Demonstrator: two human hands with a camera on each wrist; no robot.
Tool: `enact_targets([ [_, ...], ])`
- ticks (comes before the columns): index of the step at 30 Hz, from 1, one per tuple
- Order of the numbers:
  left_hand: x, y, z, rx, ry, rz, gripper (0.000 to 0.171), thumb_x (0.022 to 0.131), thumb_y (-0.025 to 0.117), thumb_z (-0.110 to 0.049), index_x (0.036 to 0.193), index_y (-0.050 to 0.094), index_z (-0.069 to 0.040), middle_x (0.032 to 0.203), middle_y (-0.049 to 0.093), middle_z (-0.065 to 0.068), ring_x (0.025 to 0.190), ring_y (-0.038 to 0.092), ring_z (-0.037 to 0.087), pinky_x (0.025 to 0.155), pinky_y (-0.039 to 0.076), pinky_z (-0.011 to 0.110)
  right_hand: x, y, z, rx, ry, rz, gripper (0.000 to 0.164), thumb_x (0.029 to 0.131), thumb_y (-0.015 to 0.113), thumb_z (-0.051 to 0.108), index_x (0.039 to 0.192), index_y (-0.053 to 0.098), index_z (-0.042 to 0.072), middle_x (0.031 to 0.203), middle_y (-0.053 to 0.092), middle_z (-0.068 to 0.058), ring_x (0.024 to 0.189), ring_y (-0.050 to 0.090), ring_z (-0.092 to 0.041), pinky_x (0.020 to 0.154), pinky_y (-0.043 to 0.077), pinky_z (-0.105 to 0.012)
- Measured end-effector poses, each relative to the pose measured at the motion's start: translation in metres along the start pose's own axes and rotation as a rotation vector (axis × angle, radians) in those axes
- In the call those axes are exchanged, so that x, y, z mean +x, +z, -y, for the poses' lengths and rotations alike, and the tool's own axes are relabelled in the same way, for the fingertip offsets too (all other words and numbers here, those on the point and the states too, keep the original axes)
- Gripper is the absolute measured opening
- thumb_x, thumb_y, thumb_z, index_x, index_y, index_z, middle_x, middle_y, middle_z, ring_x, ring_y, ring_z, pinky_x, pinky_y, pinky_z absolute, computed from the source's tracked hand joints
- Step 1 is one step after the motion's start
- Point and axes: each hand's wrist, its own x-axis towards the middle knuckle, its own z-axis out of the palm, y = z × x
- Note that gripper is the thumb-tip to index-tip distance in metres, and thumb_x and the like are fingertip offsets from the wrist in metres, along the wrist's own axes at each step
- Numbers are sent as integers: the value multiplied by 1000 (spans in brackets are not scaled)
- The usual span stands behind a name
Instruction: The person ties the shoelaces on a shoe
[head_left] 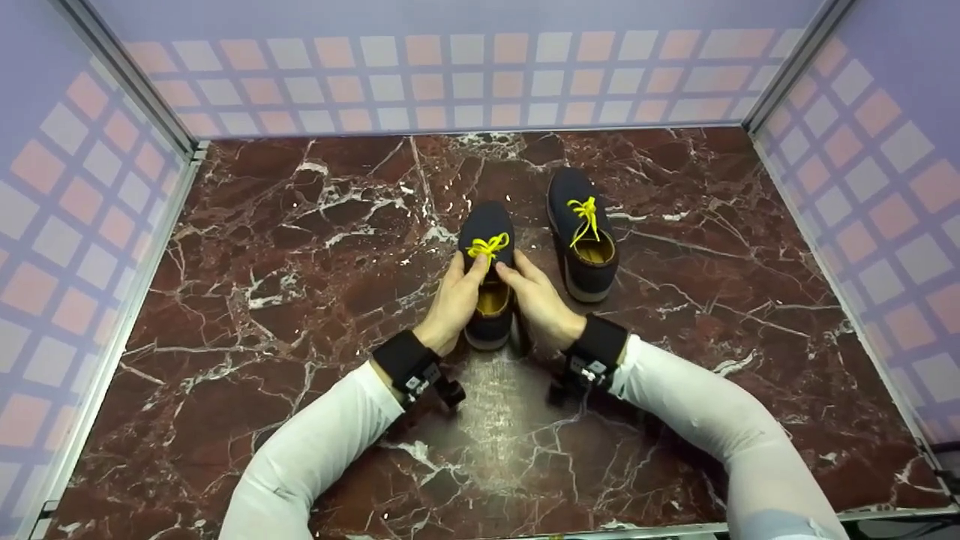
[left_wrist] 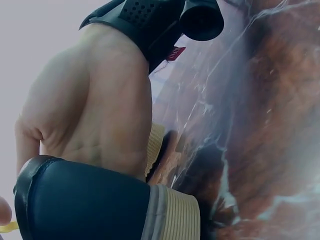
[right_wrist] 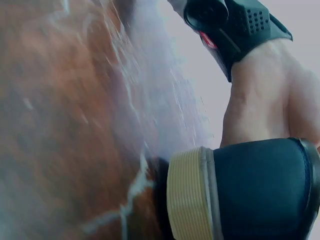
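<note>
A dark navy shoe [head_left: 487,221] with a bow of yellow laces [head_left: 489,245] stands on the table, toe pointing away from me. My left hand [head_left: 452,301] holds its left side and my right hand [head_left: 546,304] its right side. Both thumbs lie over the top by the bow, while the other fingers are largely hidden along the sides. In both wrist views the shoe's dark heel [left_wrist: 90,200] and ribbed tan sole [right_wrist: 190,192] fill the foreground. To the right stands a matching second shoe [head_left: 568,187], also laced in a yellow bow.
The dark red marble-patterned tabletop [head_left: 300,375] carries both shoes. Tiled panels enclose it: a back wall [head_left: 465,75], a left wall [head_left: 67,217] and a right wall [head_left: 862,150]. Each wrist wears a black strap, such as the left one [head_left: 405,360], with a small camera.
</note>
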Motion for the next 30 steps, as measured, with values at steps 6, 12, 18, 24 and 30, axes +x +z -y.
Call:
enact_targets([
  [6, 10, -4, -9, 59, -62, -67, 94, 117, 50, -53, 179, 5, 1, 190, 6, 19, 180, 5, 29, 147, 9, 45, 18, 3, 3, 54, 60, -48, 77, 119, 49, 24, 176, 7, -8, 189, 7, -26, 178, 11, -36, 147, 15, -45],
  [12, 5, -3, -31, 46, -63, -70, 89, 119, 46, -47, 178, 2, 4, 191, 1, 19, 180, 0, 28, 147, 4, 41, 31, 6, 4, 63, 46, -65, 77, 119, 50, 23, 176, 8, -8, 188, 12, -26, 177, 19, -35, 146, 18, -43],
  [18, 15, -2, -37, 41, -66, -74, 85, 120, 44, -44, 178, 4, 4, 191, 2, 19, 180, 2, 29, 147, 4, 41, 42, 3, 7, 22, 48, -86, 77, 119, 51, 27, 177, 11, -5, 185, 25, -26, 176, 24, -33, 146, 20, -41],
  [24, 21, -2, -39, 38, -58, -88, 86, 120, 46, -45, 178, 5, 3, 191, 3, 19, 180, 2, 29, 147, 5, 41, 49, 1, 9, -7, 58, -100, 79, 118, 54, 33, 177, 15, -3, 188, 20, -20, 178, 16, -29, 146, 16, -39],
  [30, 25, -2, -38, 51, -50, -97, 87, 119, 47, -44, 177, 4, 5, 190, 3, 20, 180, 1, 29, 147, 4, 41, 54, 2, 9, 23, 70, -120, 81, 117, 57, 33, 177, 16, -2, 190, 15, -17, 179, 10, -27, 147, 13, -39],
])
